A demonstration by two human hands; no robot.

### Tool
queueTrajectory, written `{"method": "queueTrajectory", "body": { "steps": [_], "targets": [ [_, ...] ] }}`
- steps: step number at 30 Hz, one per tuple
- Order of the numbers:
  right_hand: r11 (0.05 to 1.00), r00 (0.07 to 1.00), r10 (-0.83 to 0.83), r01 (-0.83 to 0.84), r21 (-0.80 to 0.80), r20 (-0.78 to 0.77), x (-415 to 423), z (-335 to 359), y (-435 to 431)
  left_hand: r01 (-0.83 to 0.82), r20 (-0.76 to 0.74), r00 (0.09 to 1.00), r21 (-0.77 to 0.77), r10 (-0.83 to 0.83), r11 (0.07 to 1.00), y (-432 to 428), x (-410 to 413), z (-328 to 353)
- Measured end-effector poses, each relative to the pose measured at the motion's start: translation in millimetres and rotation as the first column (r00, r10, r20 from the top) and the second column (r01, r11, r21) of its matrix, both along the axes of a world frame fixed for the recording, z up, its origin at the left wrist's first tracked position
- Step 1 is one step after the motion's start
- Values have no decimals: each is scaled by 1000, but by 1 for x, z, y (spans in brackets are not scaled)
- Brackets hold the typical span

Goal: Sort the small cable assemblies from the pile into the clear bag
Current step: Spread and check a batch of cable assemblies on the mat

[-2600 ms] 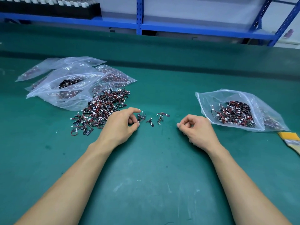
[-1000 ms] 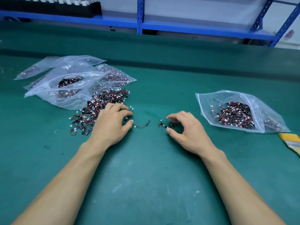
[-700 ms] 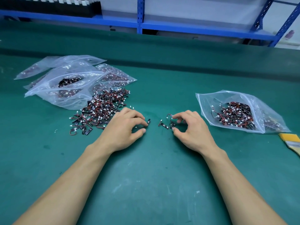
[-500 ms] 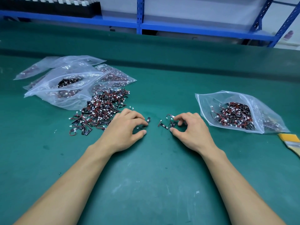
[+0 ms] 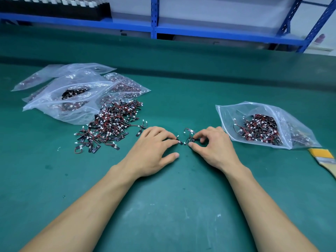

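Gathering little wires [image 5: 190,138] on the green table [image 5: 172,206].
Pressing one wire down with the spread left hand [image 5: 152,151]; pinching a few more between thumb and finger of the right hand [image 5: 212,146]. Just right of the big pile [image 5: 112,124], with the partly filled clear bag [image 5: 229,113] close on the right.

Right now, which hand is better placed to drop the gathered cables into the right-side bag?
Right. The right hand pinches the cables and lies beside the bag; the left hand is farther off.
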State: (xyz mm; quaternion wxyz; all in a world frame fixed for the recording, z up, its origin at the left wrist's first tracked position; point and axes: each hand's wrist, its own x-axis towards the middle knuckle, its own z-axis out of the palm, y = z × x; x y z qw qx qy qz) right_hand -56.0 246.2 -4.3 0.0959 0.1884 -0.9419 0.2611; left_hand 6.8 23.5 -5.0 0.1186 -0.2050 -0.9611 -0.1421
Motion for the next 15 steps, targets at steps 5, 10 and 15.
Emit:
{"method": "queueTrajectory", "body": {
  "steps": [5,10,15],
  "targets": [
    [1000,1000,2,-2,-9,17,-1,0,1,-29,-13,999,0,29,1000,-4,1,1],
    [1000,999,6,-5,-21,43,-1,1,4,-76,-32,997,-2,76,997,-7,1,4],
    [1000,998,3,-2,-24,57,-1,2,4,-101,-46,994,-1,101,995,-3,1,7]
  ]
}}
